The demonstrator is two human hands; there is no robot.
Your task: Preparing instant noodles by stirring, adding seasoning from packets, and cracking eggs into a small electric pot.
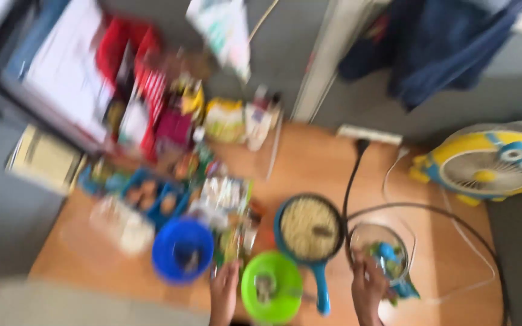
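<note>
Two hands are in, both low in a blurred view. The left hand (223, 294) reaches up between two bowls: one blue bowl (182, 249) just to its left, one green bowl (271, 287) just to its right, a spoon-like thing in each. Its fingers look pressed together, though I cannot tell for sure. The right hand (367, 288) touches the glass lid (377, 249), grip unclear. Left of that hand sits one blue pan (309, 229) full of pale noodles. One yellow fan (490, 162) stands far right.
</note>
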